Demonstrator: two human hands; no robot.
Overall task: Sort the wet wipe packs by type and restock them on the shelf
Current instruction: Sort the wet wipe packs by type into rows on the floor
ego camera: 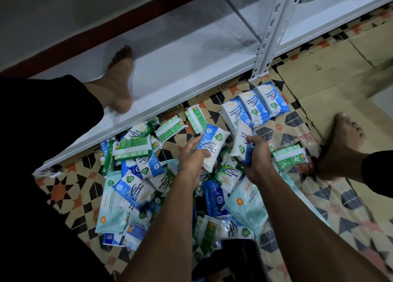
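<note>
Hands each clamp fingers on a blue pack near shelf edge.

Dim, cool light. White metal shelf runs diagonally across the floor area, its slotted upright post rising near the right end. Behind the shelf: grey wall with dark red skirting. In front of it: patterned floor mat, flattened cardboard to the post's right.
</note>
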